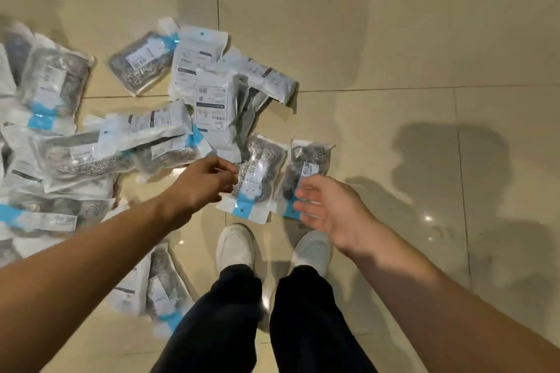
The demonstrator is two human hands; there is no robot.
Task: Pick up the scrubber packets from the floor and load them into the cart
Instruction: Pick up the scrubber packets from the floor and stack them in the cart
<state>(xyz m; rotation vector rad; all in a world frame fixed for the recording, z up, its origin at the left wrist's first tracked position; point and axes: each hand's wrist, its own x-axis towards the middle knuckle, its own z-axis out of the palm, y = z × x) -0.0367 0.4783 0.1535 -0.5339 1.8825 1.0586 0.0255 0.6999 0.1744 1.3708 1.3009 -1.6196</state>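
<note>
So the tiled floor (pixel 394 39) is where we're at, with a big heap of scrubber packets (pixel 127 136) spread over the left and middle, overlapping every which way. No cart in view, so nothing's getting loaded just yet; we'd call this the picking-up step, and early on, judging by how many are still down.

Right by our white shoes (pixel 236 245) lie two packets side by side, a bit apart from the heap. Our left hand (pixel 203 182) reaches to the nearer packet (pixel 257 175), fingers curled at its left edge, though we can't tell if that grip has actually closed on it. Our right hand (pixel 327 209) hovers over the other packet (pixel 306 163), fingers spread and relaxed, holding nothing.

Next move, we reckon: pinch each packet firmly by an edge, since the plastic looks slippery, then lift and go find the cart.
</note>
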